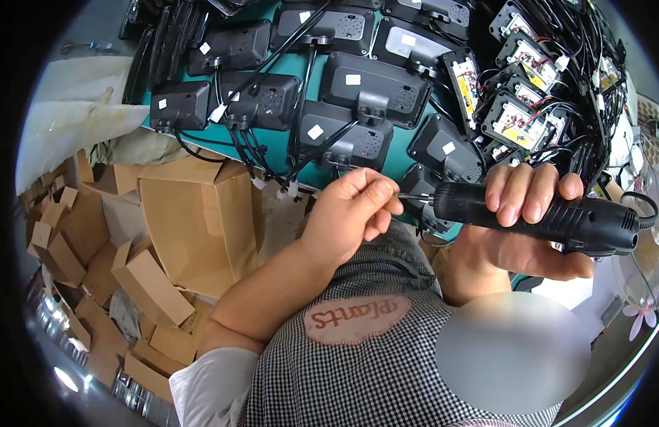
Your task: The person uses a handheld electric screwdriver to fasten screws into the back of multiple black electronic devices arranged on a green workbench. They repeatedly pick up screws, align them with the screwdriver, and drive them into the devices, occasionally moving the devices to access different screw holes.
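A large brown carton stands beside a heap of smaller cardboard boxes to the left of a green tabletop, below pale translucent sheeting; at right, a pink flower shape shows near a round wire guard.

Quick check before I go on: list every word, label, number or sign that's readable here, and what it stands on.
Apron: reddish lettering on a pale patch; legible, but I'm not copying it out.
Black units: small white stickers, any print too small to read.
Open modules: white-and-yellow labels, too small to read.
Power screwdriver in the right hand: no readable lettering.
Cardboard boxes: nothing readable.
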The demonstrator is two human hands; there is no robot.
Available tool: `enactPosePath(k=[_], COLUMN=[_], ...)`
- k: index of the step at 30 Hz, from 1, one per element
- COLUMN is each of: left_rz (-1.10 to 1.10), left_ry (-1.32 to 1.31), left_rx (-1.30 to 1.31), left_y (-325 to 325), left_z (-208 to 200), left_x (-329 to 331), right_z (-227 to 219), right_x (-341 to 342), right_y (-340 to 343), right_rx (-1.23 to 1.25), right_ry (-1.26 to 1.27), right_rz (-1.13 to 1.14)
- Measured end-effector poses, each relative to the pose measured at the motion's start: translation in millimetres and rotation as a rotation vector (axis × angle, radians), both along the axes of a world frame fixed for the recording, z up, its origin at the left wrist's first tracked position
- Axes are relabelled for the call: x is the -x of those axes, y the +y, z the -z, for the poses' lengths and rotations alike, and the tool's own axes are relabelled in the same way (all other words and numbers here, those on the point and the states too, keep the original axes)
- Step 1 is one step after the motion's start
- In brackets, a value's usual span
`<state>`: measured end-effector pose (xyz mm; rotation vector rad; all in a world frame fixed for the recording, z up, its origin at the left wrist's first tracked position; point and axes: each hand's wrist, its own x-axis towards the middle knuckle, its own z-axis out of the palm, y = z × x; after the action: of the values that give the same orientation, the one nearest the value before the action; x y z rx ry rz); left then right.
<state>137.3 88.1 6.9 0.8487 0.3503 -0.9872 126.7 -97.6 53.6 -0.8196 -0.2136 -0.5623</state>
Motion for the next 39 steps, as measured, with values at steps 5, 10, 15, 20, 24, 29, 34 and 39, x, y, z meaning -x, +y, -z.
enactPosePath(k=[5, 10, 15, 20, 24, 29, 34, 39], left_rz=[0.026, 0.187, 0.086, 0.769, 0.919, 0.920, 0.895, 0.808], left_ry=[-0.081, -0.368, -0.719, -1.444, -1.574, -1.641, -1.668, -1.738], left_rx=[-0.037, -0.197, -0.473, -0.975, -1.182, -1.109, -1.073, -1.000], left_y=[-1.2, 7.6, 17.2, 58.0, 62.0, 64.1, 70.3, 71.8], left_z=[-1.9, 0.6, 6.9, 39.5, 56.2, 62.7, 59.2, 57.0], left_x=[2.3, -1.3, -25.2, -44.7, -49.7, -50.5, -47.0, -47.4], right_z=[11.4, 15.2, 18.1, 23.4, 30.7, 39.9, 42.6, 44.9], right_x=[-0.7, 1.6, -0.7, 5.1, 7.7, 13.5, 15.3, 17.0], right_y=[4.9, 3.6, 6.7, -7.3, -15.1, -18.9, -21.8, -24.9], right_rx=[-0.003, -0.044, -0.002, 0.021, 0.035, 0.041, 0.036, 0.048], right_ry=[0.026, 0.037, 0.089, 0.095, 0.093, 0.075, 0.076, 0.080], right_rz=[-0.008, -0.034, -0.025, -0.015, -0.041, -0.024, -0.010, -0.014])
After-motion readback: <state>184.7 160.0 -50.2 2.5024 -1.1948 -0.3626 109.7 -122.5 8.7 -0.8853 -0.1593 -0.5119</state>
